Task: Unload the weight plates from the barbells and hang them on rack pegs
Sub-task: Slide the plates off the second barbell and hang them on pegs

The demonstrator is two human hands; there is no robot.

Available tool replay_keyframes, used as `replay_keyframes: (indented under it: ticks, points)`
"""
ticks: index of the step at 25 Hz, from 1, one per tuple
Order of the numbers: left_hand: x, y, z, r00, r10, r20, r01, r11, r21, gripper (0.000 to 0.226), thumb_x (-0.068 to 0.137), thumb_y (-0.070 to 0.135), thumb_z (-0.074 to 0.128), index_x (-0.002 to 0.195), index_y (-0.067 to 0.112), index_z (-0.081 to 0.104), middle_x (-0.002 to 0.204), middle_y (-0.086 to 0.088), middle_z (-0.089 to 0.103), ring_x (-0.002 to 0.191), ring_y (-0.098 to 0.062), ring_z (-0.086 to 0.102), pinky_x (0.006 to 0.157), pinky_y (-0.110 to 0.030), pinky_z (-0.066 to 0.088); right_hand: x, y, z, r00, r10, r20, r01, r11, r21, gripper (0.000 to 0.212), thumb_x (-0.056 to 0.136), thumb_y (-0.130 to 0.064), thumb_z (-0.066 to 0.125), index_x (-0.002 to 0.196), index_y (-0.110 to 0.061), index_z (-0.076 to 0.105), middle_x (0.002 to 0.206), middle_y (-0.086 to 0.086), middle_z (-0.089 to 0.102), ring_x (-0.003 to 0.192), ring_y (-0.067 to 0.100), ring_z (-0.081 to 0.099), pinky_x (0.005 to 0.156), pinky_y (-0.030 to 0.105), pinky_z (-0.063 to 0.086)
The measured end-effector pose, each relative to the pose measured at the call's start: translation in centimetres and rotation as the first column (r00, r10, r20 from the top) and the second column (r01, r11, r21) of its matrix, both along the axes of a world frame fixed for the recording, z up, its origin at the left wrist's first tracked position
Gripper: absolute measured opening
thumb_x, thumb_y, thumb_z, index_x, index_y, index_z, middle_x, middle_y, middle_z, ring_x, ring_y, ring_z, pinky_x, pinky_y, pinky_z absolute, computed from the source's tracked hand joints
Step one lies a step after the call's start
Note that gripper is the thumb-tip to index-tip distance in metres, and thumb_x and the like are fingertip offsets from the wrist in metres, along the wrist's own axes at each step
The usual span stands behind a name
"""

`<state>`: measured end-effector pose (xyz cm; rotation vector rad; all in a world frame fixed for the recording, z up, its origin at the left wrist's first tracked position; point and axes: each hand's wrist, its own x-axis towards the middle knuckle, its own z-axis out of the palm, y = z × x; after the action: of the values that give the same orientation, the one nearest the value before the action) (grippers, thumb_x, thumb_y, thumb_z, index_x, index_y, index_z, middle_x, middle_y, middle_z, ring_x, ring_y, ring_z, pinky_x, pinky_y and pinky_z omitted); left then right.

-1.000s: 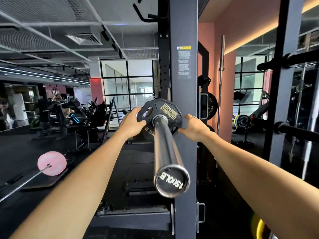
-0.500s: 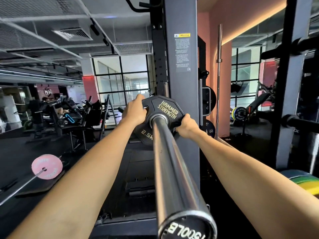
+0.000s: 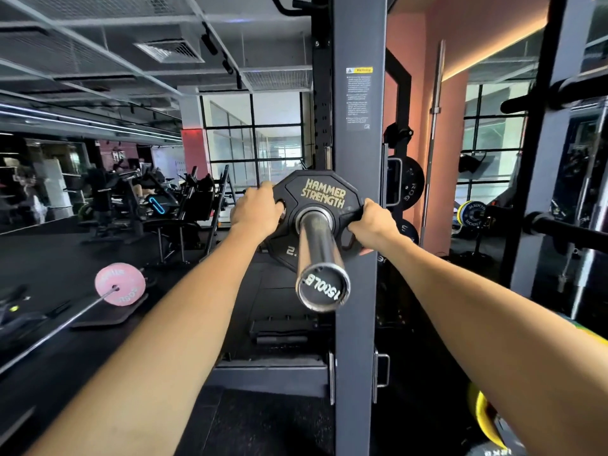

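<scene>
A small black Hammer Strength weight plate (image 3: 320, 195) sits on the chrome barbell sleeve (image 3: 320, 255), which points toward me with its end cap showing. My left hand (image 3: 255, 210) grips the plate's left edge, fingers curled into a grip hole. My right hand (image 3: 373, 223) grips its right edge. Both arms reach straight forward. The plate is partway along the sleeve, in front of the grey rack upright (image 3: 358, 143).
Black plates (image 3: 409, 184) hang on pegs behind the upright. A pink plate (image 3: 120, 284) on a second barbell lies on the floor at left. Black pegs (image 3: 566, 230) jut from a rack at right. Coloured plates (image 3: 483, 416) sit low right. Gym machines fill the far left.
The plate has slid along the sleeve toward its end while both hands keep their grip. The camera view pulled back, so the sleeve looks shorter.
</scene>
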<state>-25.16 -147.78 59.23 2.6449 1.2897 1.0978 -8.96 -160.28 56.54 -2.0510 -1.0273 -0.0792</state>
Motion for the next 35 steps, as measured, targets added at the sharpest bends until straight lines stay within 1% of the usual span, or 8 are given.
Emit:
replay_keyframes:
  ticks: [3,7,9,12,16,22,26,35]
  points:
    - [-3.1,-3.5,-0.5,0.999,0.009,-0.052,-0.009,1.0,-0.005,0.044,0.1,0.033,0.044,0.133,0.004,0.04,0.122,-0.024,0.056,0.111,-0.042,0.055,0.076,-0.041,0.04,-2.6,-3.3,0.2,1.0,-0.001,-0.001,0.001,1.0,-0.001,0.013,0.083,-0.008,0.047,0.095,-0.013,0.047,0.087,0.005,0.057,0.055,0.026,0.063,0.038,0.022,0.044]
    - [-6.6,-7.1,-1.2,0.999,-0.032,-0.016,0.031,0.998,-0.057,0.041,0.099,0.034,0.044,0.125,0.002,0.042,0.111,-0.023,0.06,0.099,-0.04,0.059,0.071,-0.04,0.042,-5.7,-7.4,1.1,0.999,0.032,0.038,-0.031,0.999,-0.034,0.017,0.08,-0.005,0.041,0.095,-0.012,0.046,0.084,0.01,0.061,0.047,0.032,0.066,0.05,0.031,0.054]
    - [-8.1,-8.8,-1.4,0.999,-0.038,0.003,0.038,0.997,-0.066,0.04,0.099,0.035,0.043,0.122,0.002,0.044,0.106,-0.022,0.062,0.092,-0.04,0.061,0.07,-0.041,0.046,-7.2,-9.1,1.3,0.997,0.019,0.081,-0.016,0.999,-0.046,0.015,0.08,-0.004,0.042,0.093,-0.012,0.044,0.084,0.011,0.063,0.048,0.028,0.064,0.049,0.028,0.048]
    - [-10.1,-11.2,-1.7,0.999,-0.044,0.019,0.045,0.996,-0.075,0.038,0.099,0.038,0.042,0.114,0.004,0.046,0.104,-0.02,0.062,0.088,-0.041,0.064,0.076,-0.045,0.052,-9.3,-11.5,1.3,0.993,-0.006,0.118,0.013,0.998,-0.057,0.018,0.082,-0.005,0.045,0.099,-0.01,0.047,0.094,0.012,0.061,0.055,0.024,0.056,0.046,0.026,0.036]
    - [-13.2,-15.1,-1.7,0.998,-0.059,0.03,0.061,0.995,-0.08,0.033,0.099,0.038,0.041,0.104,0.006,0.046,0.095,-0.017,0.064,0.075,-0.038,0.068,0.072,-0.047,0.055,-12.2,-15.3,1.3,0.994,-0.01,0.105,0.015,0.999,-0.047,0.026,0.083,-0.006,0.048,0.109,-0.01,0.05,0.096,0.009,0.06,0.072,0.031,0.058,0.065,0.027,0.041]
    - [-17.0,-20.3,-2.0,0.998,-0.063,0.028,0.065,0.995,-0.08,0.02,0.1,0.028,0.042,0.097,0.008,0.043,0.072,-0.006,0.058,0.043,-0.022,0.063,0.045,-0.03,0.041,-15.3,-19.7,1.3,0.991,0.021,0.132,-0.016,0.999,-0.038,0.03,0.08,-0.004,0.05,0.109,-0.009,0.053,0.107,0.013,0.062,0.089,0.035,0.066,0.07,0.034,0.052]
    - [-18.1,-22.6,-2.1,0.995,-0.1,0.006,0.1,0.989,-0.11,0.02,0.099,0.026,0.044,0.102,0.006,0.045,0.076,-0.01,0.063,0.044,-0.023,0.066,0.053,-0.036,0.055,-16.5,-22.4,0.8,0.989,-0.007,0.149,0.013,0.999,-0.037,0.034,0.077,-0.006,0.051,0.111,-0.01,0.054,0.113,0.014,0.062,0.102,0.036,0.06,0.089,0.046,0.052]
    - [-13.1,-26.8,3.1,0.992,-0.126,0.003,0.126,0.992,-0.011,0.018,0.099,0.024,0.045,0.103,0.007,0.043,0.069,-0.007,0.057,0.041,-0.02,0.063,0.04,-0.026,0.034,-11.6,-27.2,5.0,0.985,-0.03,0.167,0.024,0.999,0.037,0.021,0.075,-0.003,0.051,0.095,-0.01,0.056,0.103,0.011,0.066,0.094,0.03,0.063,0.081,0.039,0.056]
